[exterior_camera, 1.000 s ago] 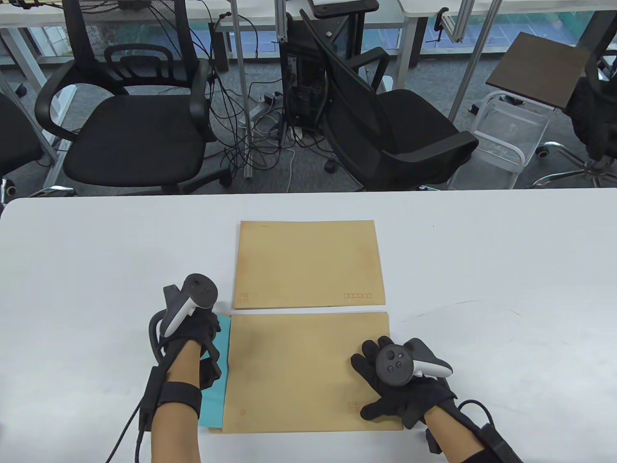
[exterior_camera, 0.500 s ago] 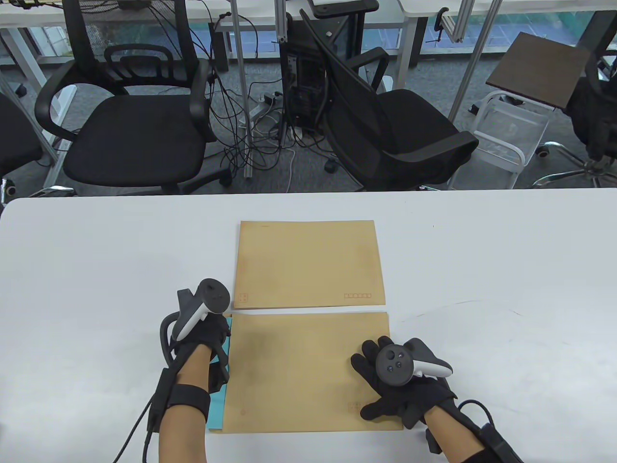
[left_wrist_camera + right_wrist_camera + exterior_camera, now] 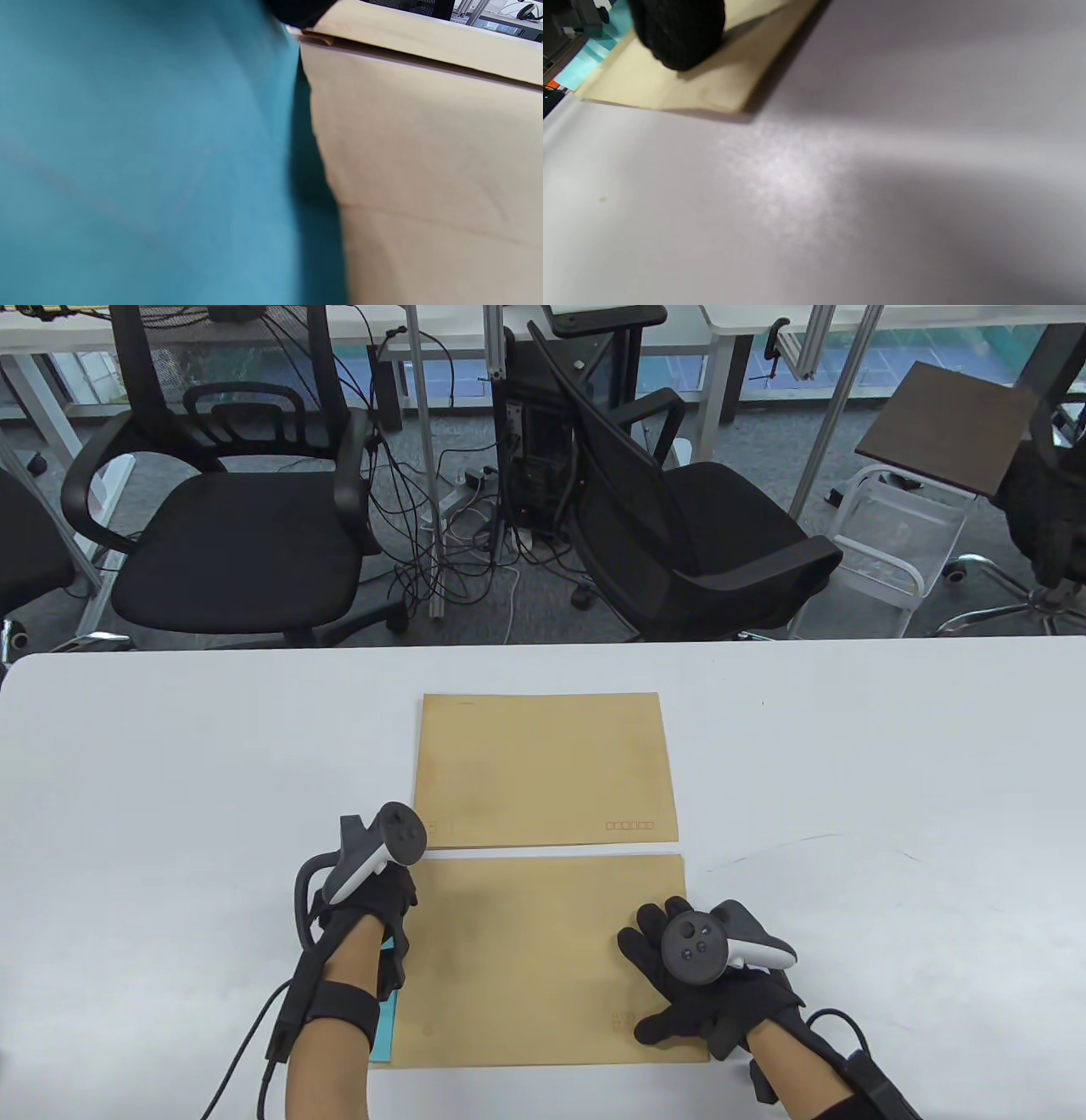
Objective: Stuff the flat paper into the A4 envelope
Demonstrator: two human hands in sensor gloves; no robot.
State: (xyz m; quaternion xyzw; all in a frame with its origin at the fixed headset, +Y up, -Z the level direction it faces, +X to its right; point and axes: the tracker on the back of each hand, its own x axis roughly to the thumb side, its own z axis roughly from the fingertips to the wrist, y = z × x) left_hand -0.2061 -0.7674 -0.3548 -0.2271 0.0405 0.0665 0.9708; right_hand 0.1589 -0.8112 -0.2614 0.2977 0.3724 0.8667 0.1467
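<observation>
Near envelope [image 3: 543, 959]: flat kraft-brown A4 rectangle, matte, lying at the table's front edge; mouth at its left short side, where the top layer lifts slightly in the left wrist view.
Teal paper [image 3: 386, 1022]: smooth flat sheet, almost wholly inside that envelope; only a narrow strip shows at the mouth, beside the left wrist.
Left hand [image 3: 382, 899]: black knit glove, set at the envelope's left edge over the paper; its fingers are hidden under the tracker, so how far they are open, or whether they grip the sheet, cannot be told.
Right hand [image 3: 708, 984]: black glove, fingers spread flat, pressing on the envelope's right end and gripping nothing.
Far envelope [image 3: 543, 770]: same brown paper, red printed boxes at its lower right, lying just beyond the near one, a thin gap between.
Table [image 3: 891, 780]: smooth, matte white top.
</observation>
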